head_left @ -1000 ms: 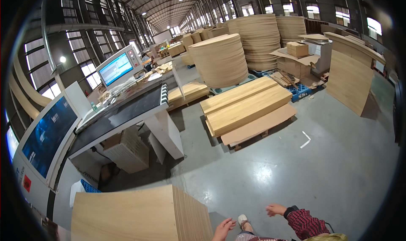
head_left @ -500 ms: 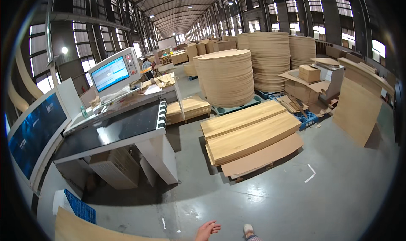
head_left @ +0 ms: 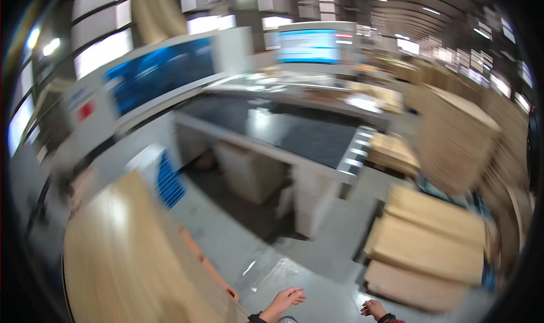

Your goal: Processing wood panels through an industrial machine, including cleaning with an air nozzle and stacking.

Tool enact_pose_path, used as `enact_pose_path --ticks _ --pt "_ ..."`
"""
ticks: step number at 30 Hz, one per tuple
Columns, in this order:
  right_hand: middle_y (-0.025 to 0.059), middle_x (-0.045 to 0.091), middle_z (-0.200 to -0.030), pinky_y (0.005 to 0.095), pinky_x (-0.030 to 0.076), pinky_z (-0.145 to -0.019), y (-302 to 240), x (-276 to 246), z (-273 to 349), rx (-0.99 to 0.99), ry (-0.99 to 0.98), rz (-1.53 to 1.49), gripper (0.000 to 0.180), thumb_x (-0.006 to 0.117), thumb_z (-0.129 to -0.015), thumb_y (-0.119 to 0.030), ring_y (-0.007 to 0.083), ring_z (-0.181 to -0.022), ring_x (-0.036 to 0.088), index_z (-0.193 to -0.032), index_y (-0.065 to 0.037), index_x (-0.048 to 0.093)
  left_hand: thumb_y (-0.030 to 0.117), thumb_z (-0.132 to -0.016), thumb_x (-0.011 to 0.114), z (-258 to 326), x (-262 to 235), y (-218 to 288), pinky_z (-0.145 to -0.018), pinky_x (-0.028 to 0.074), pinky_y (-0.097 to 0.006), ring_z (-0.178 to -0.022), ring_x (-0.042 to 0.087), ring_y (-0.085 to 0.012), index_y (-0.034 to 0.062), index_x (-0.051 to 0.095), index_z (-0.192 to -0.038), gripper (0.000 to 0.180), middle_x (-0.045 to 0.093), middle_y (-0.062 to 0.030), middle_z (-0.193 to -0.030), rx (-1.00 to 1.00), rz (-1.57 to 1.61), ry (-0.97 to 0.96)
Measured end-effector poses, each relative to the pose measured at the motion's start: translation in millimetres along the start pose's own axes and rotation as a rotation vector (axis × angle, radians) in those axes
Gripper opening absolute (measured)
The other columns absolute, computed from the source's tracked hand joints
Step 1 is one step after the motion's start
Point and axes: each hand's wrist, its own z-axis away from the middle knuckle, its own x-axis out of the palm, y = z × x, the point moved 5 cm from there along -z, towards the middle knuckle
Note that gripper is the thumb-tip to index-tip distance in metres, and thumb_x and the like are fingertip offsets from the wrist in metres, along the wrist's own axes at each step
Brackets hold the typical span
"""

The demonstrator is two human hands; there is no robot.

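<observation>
My left hand [head_left: 287, 301] is low in the middle of the view, above the grey floor. Its fingers are stretched out and it holds nothing. Farther right, my right hand [head_left: 373, 309] hangs with fingers loosely bent and apart, also without anything in it. Close to the left hand's side is a large stack of light wooden panels [head_left: 119, 243]. Nearest the right hand lies a low pile of wooden boards [head_left: 430, 232] with a brown sheet [head_left: 413, 283] at its near side. Neither hand touches these. Motion blurs much of the picture.
A machine with a black work table [head_left: 272, 127] and a lit screen [head_left: 309, 46] stands ahead. Its white leg [head_left: 314, 201] meets the floor. A blue crate [head_left: 170, 180] sits beside the panel stack. Tall wooden piles [head_left: 456, 138] stand at right.
My view has swung left, so the machine and boards have shifted right in the picture. More of the near panel stack shows. Both hands are in view now, where only one was before.
</observation>
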Motion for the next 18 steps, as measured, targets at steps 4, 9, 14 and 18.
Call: enact_pose_path --ticks 4,9,14,18 --pt "0.0084 0.057 -0.066 0.0284 0.047 -0.050 -154 47 -84 -0.204 -0.043 0.064 0.031 0.046 -0.087 -0.032 0.0162 -0.056 0.055 -0.087 -0.002 0.055 0.019 -0.088 0.045 -43 -75 -29 -0.075 0.045 -0.026 -0.089 0.057 -0.0158 -0.0002 0.048 -0.115 0.033 0.060 -0.0085 -0.096 -0.090 0.166 0.220" --pt "0.0124 0.060 -0.088 0.0328 0.048 -0.065 -186 163 -197 -0.117 -0.321 0.405 0.038 0.039 -0.089 -0.036 0.0209 -0.073 0.060 -0.104 -0.003 0.050 0.023 -0.089 0.045 -73 -146 -25 -0.075 0.046 -0.027 -0.086 0.058 -0.0168 0.0008 0.047 -0.115 0.034 0.060 -0.0093 -0.097 -0.072 0.416 0.317" --pt "0.0185 0.058 -0.084 0.0395 0.046 -0.064 -208 253 -224 -0.206 -0.581 0.819 0.033 0.047 -0.084 -0.033 0.0271 -0.073 0.059 -0.090 -0.002 0.057 0.025 -0.090 0.044 -112 -214 72 -0.077 0.046 -0.028 -0.088 0.058 -0.0167 0.0033 0.045 -0.120 0.038 0.059 -0.0104 -0.100 0.095 0.373 0.479" --pt "0.0162 0.058 -0.076 0.0396 0.045 -0.059 -238 276 -325 -0.960 -0.635 1.203 0.026 0.046 -0.082 -0.026 0.0238 -0.064 0.055 -0.080 -0.002 0.055 0.024 -0.089 0.044 -138 -276 151 -0.076 0.046 -0.028 -0.088 0.057 -0.0159 0.0038 0.044 -0.121 0.038 0.059 -0.0100 -0.100 0.151 0.293 0.518"
